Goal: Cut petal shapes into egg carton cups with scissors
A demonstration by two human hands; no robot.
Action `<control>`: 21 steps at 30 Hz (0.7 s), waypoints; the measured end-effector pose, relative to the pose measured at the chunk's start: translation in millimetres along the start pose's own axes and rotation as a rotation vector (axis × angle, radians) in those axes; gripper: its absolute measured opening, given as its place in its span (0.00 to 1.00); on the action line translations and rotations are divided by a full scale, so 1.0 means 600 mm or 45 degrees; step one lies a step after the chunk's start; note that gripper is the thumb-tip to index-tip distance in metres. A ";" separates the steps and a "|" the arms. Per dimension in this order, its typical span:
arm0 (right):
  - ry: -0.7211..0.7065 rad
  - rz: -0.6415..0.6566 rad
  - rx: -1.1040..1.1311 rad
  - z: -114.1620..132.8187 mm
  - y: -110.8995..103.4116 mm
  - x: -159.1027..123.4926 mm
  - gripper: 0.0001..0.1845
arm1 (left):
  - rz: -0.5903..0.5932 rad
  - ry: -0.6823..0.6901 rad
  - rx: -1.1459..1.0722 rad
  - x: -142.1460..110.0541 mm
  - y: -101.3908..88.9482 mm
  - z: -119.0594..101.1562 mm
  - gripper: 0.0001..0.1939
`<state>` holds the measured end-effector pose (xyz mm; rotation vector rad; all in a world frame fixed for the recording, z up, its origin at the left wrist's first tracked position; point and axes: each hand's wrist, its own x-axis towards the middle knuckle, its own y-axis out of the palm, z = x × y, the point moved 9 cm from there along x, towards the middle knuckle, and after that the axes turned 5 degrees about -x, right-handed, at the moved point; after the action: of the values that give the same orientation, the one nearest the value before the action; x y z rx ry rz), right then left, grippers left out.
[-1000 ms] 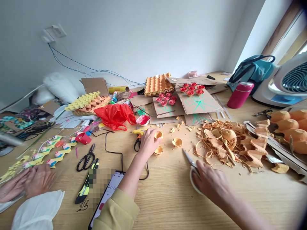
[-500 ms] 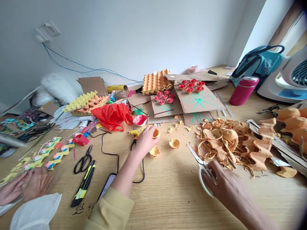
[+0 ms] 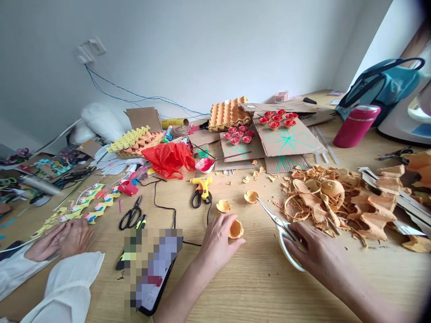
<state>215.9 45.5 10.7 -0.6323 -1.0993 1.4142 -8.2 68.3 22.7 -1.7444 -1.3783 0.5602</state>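
Phone — screen pixelated, lettering unreadable. Table: wood-grained, against a pale wall. Dish: red paint inside. Carton cup: grasped by the left hand, nearer than two petalled cups. White-handled scissors: gripped in the right hand — tips at the right-side petalled cup, contact unclear.

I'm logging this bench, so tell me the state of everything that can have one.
Left hand: holding petalled cup
Petalled cup: held, unpainted
Right hand: holding white scissors
White scissors: held, blade gap unclear
Other two cups: opening upward, unpainted
Glue gun: unheld
Red bag: crumpled
Pink bottle: upright, lid on
Phone: face up, screen obscured
Scraps: loosely heaped
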 end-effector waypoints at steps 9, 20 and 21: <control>0.206 0.083 -0.030 -0.014 -0.007 0.122 0.14 | -0.033 -0.050 0.325 0.065 -0.055 0.055 0.18; 0.259 0.060 0.016 0.001 0.023 0.164 0.14 | -0.174 0.172 0.295 0.065 -0.045 0.078 0.10; 0.265 0.058 0.022 0.000 0.023 0.163 0.14 | -0.204 0.188 0.272 0.063 -0.047 0.077 0.09</control>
<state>192.6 141.3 20.1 -0.7776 -0.9122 1.3613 -48.2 120.8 25.1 -1.4603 -1.2912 0.4623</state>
